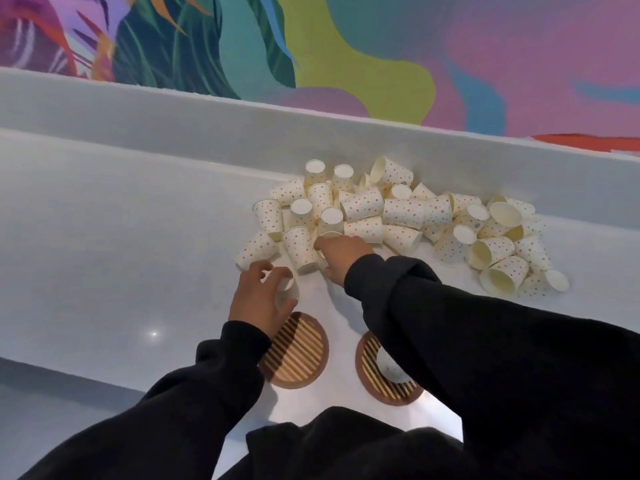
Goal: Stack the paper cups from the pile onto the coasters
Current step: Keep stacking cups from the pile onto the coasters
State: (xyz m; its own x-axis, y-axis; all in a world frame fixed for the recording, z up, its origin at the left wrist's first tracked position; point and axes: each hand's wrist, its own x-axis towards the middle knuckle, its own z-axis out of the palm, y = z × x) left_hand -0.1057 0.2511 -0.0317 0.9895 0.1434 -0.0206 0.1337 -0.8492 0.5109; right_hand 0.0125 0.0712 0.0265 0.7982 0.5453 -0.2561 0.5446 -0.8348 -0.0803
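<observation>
Beyond the black sleeves (pixel 173 410), the right coaster (pixel 391 393) carries one cup (pixel 389 367), the left coaster (pixel 301 355) awaits the dotted cup (pixel 289 292) gripped by the left hand (pixel 256 303), which probably lowers it next, while the right hand (pixel 341 254) probes the pile (pixel 401 213) on the desk (pixel 121 254), grip unclear.

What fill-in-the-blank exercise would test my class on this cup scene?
1. The ___ coaster is bare.
2. One cup sits on the ___ coaster.
3. The right hand reaches into the ___ of cups.
Missing words: left; right; pile.
</observation>
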